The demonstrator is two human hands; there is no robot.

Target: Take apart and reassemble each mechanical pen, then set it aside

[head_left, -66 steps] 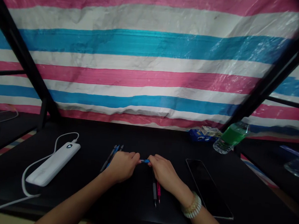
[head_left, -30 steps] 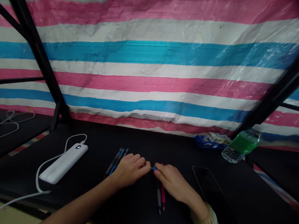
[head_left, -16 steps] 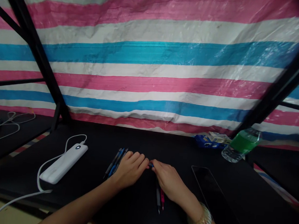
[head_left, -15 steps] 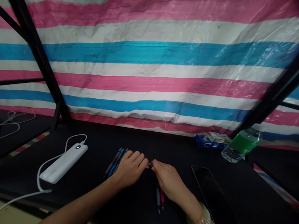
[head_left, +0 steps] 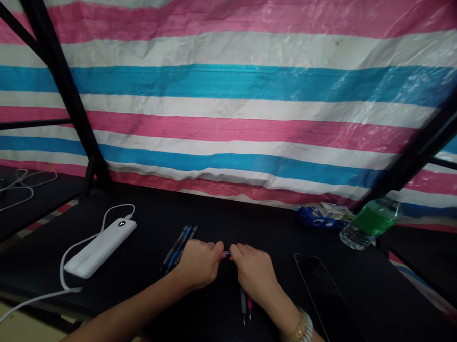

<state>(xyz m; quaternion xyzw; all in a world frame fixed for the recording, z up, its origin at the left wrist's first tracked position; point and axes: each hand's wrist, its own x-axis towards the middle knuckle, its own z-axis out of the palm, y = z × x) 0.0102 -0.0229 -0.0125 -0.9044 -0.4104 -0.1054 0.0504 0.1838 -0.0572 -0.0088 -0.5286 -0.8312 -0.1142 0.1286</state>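
My left hand (head_left: 199,261) and my right hand (head_left: 254,270) meet over the middle of the black table, both with fingers curled closed. Between their fingertips shows a short bluish, shiny length of a pen (head_left: 227,253); the rest of it is hidden inside the hands. Beside my left hand lie several blue and dark pens (head_left: 177,247), side by side. Below my right hand are a grey pen (head_left: 243,305) and a pink pen (head_left: 249,304), their upper ends covered by the hand.
A white power bank (head_left: 101,248) with a white cable (head_left: 61,264) lies on the left. To the right are a dark phone (head_left: 331,304), a blue packet (head_left: 312,217) and a green-labelled bottle (head_left: 375,222). Behind hangs a striped sheet (head_left: 233,82) between black metal posts (head_left: 69,91).
The fingers of my left hand have rolled inward and curled tighter, and its wrist has turned. My right hand has shifted slightly; both still meet at the pen. The view moved a little.
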